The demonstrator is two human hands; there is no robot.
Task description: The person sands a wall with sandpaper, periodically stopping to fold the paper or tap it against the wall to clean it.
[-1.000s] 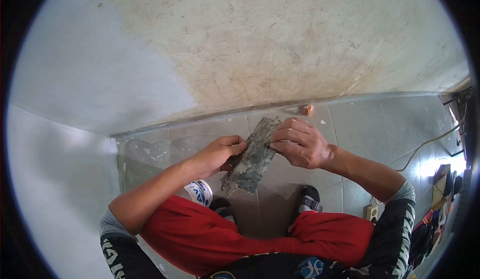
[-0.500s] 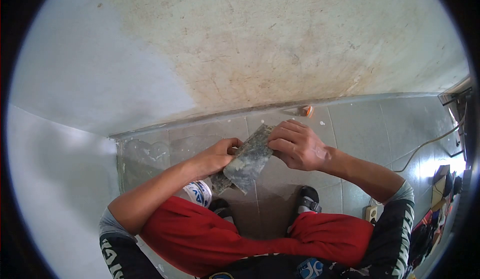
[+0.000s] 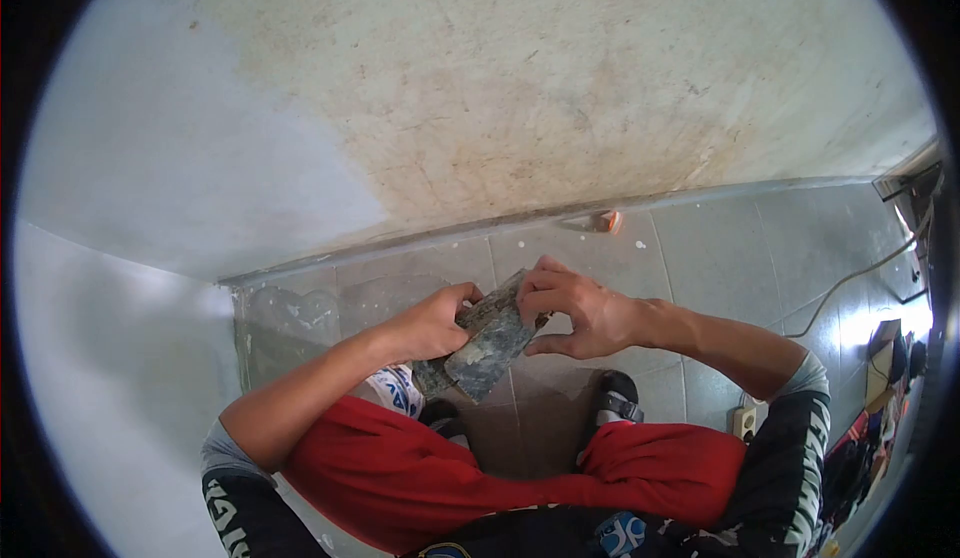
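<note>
A worn, grey-green mottled sheet [image 3: 490, 350], folded or layered, is held between both hands above the floor. My left hand [image 3: 436, 324] pinches its left side, thumb and fingers closed on it. At its upper right edge, the bent fingers of my right hand [image 3: 580, 310] grip the sheet, while the thumb sits lower, apart from the fingers. What the sheet is made of cannot be told. Below my left hand, a white container with blue lettering [image 3: 396, 390] stands partly hidden by the sheet and the red trousers.
A stained wall [image 3: 520, 108] rises in front, its left part smoother and paler. On the tiled floor [image 3: 710, 248] by its foot lies a small orange and white object [image 3: 612, 222]. To the right are a cable [image 3: 850, 283], a socket block [image 3: 744, 422] and piled items [image 3: 880, 398].
The sheet has turned and its layers have shifted, showing more of the layer by my left hand. My right hand has moved slightly left, with its thumb now spread lower.
</note>
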